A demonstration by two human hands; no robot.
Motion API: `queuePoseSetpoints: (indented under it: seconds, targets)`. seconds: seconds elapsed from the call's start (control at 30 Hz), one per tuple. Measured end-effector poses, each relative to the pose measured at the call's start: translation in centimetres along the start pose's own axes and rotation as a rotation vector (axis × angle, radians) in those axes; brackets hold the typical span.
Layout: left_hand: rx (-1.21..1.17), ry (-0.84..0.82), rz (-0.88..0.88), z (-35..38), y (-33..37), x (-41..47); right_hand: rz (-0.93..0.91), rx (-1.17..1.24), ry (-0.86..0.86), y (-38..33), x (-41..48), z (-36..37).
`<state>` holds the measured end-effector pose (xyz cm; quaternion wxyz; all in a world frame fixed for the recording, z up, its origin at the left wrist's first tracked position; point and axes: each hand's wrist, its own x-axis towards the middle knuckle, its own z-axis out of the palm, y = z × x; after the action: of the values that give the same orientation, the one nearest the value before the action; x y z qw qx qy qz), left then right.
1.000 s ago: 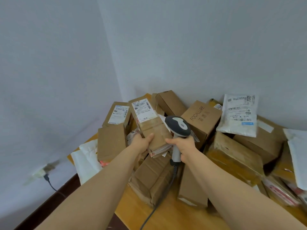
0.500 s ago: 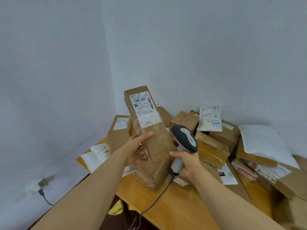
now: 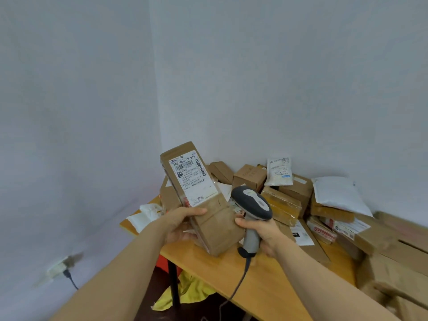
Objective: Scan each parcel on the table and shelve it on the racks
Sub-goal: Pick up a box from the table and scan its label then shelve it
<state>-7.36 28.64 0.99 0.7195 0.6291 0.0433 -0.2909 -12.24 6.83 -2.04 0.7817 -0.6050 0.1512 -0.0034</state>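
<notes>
Now I'm at the scanning step, I'd say: my left hand (image 3: 183, 224) grips the brown parcel (image 3: 215, 228) by its lower end, held up over the table (image 3: 266, 286), label (image 3: 192, 179) toward me. My right hand (image 3: 261, 230) wraps the scanner (image 3: 252, 205) just right of it; next, aim at the barcode.

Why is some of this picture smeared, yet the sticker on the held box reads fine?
Head view: the label on the held parcel is sharp, its large number legible; the wall socket at lower left and the boxes at lower right are smeared, probably head motion; lighting is soft and even, without glare.
</notes>
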Motion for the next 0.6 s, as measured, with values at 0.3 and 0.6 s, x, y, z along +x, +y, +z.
queuePoseSetpoints:
  seconds: [0.3, 0.6]
  targets:
    - [0.039, -0.068, -0.011, 1.7, 0.5, -2.0, 0.05, 0.039, -0.148, 0.4, -1.3, -1.9]
    - [-0.013, 0.091, 0.125, 2.2, 2.4, -2.4, 0.04, 0.045, -0.15, -0.5, -1.6, -2.4]
